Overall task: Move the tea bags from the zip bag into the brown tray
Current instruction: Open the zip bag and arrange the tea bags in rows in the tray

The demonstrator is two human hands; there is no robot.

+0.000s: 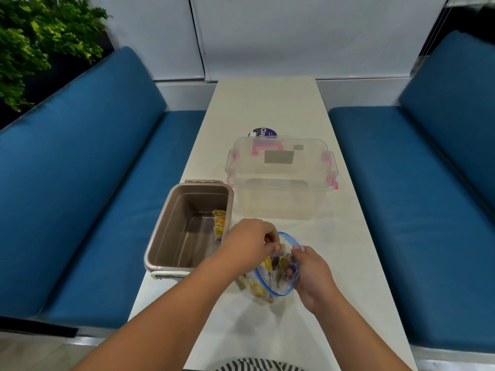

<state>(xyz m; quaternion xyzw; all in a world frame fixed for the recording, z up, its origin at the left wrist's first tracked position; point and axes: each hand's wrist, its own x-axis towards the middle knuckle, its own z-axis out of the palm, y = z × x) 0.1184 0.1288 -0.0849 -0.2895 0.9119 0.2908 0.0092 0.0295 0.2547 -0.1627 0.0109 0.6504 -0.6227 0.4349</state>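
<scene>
A clear zip bag [278, 285] with a blue seal lies on the white table, its mouth open and several yellow-tagged tea bags [258, 289] inside. My right hand [312, 277] grips the bag's right edge and holds the mouth open. At the opening, my left hand [250, 243] pinches a tea bag [278, 249] between its fingertips. The brown tray [171, 226] stands just left of my hands, with several tea bags [219, 222] stacked against its right inner wall.
A clear plastic box [281, 178] with pink latches and its lid on stands behind the bag. A dark round lid [263, 132] lies beyond it. Blue bench cushions [80, 183] flank the narrow table [267, 103] on both sides.
</scene>
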